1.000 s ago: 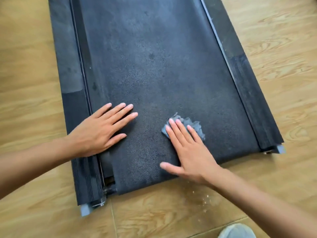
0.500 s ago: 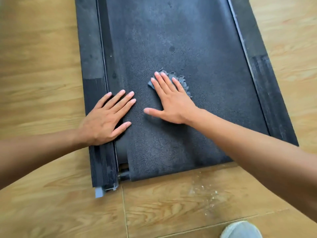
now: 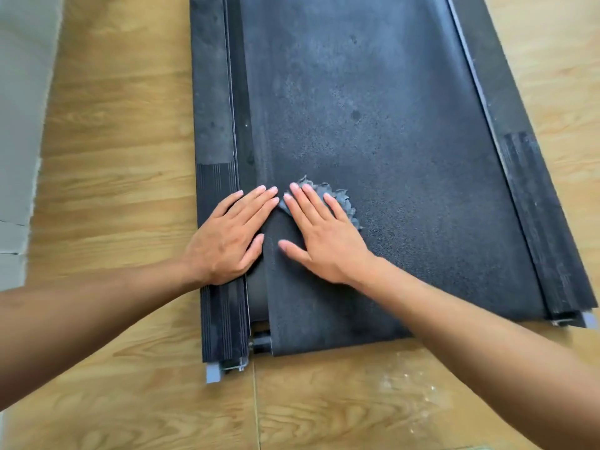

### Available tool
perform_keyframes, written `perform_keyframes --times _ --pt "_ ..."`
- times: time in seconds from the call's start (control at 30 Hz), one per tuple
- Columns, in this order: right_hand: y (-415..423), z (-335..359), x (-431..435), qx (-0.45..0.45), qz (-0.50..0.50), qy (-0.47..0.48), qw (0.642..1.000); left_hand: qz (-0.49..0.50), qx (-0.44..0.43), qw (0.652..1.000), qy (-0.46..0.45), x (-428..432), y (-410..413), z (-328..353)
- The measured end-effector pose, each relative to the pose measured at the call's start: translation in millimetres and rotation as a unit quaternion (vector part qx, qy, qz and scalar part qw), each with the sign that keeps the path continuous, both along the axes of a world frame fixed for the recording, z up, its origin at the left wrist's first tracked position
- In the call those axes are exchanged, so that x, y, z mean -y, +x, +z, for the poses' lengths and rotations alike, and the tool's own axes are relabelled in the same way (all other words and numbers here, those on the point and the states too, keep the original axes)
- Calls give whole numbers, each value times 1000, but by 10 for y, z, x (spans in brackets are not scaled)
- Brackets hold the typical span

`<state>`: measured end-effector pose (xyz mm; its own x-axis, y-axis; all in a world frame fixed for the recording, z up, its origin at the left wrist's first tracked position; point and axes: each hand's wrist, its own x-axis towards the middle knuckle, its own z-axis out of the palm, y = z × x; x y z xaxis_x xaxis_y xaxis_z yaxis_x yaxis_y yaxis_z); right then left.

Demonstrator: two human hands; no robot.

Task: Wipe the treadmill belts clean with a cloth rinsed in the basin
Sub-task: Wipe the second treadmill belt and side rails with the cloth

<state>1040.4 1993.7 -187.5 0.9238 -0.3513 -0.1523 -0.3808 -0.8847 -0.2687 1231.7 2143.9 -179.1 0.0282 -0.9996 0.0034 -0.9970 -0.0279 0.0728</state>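
A dark treadmill belt lies flat on the floor and shows damp speckles in its middle. My right hand presses flat on a small grey cloth near the belt's left side, fingers straight; only the cloth's frayed far edge shows past the fingers. My left hand rests flat beside it, palm on the left side rail and fingertips on the belt's edge. The two hands almost touch at the fingertips.
The right side rail runs along the belt's other edge. Wood-pattern floor surrounds the treadmill, with pale specks of dirt just in front of its near end. A grey surface lies at the far left.
My right hand has slid the cloth from the belt's near right part to its left side, next to my left hand. The left hand has stayed on the rail.
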Motion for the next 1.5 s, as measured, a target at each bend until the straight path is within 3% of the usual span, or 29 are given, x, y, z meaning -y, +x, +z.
perform_keyframes --times 0.1,0.27,0.43,0.6,0.67,0.77,0.83,0.97,1.1,1.23,1.4,1.5 --pt "441 68 556 2 10 -9 1000 21 24 999 -10 -14 -35 9" --pt "329 259 985 58 62 55 995 80 10 996 -49 -64 -72 -40" --pt "418 329 1117 -14 52 0 999 69 12 997 -42 -70 -63 -59" --pt "571 421 1227 26 3 84 996 166 -5 985 -48 -113 -133 -120" --pt "761 456 1297 76 -114 170 976 219 -20 975 -37 -99 -160 -133" --pt "1093 475 1483 149 -268 334 892 242 -17 968 -61 131 -32 -59" --pt "1347 478 1639 148 -310 422 839 259 -23 962 -89 475 235 32" --pt "1931 444 1968 112 -374 476 788 240 3 963 -120 1338 1028 281" --pt "2281 363 2178 39 -424 447 787 228 26 968 -105 2151 1866 466" --pt "2306 349 2247 23 -459 418 783 292 -24 953 -72 2910 2629 442" --pt "2332 450 2268 -27 -475 461 749 328 -69 942 27 3505 3258 344" --pt "2400 456 2323 -45 -503 471 723 393 -94 915 7 3591 3295 115"
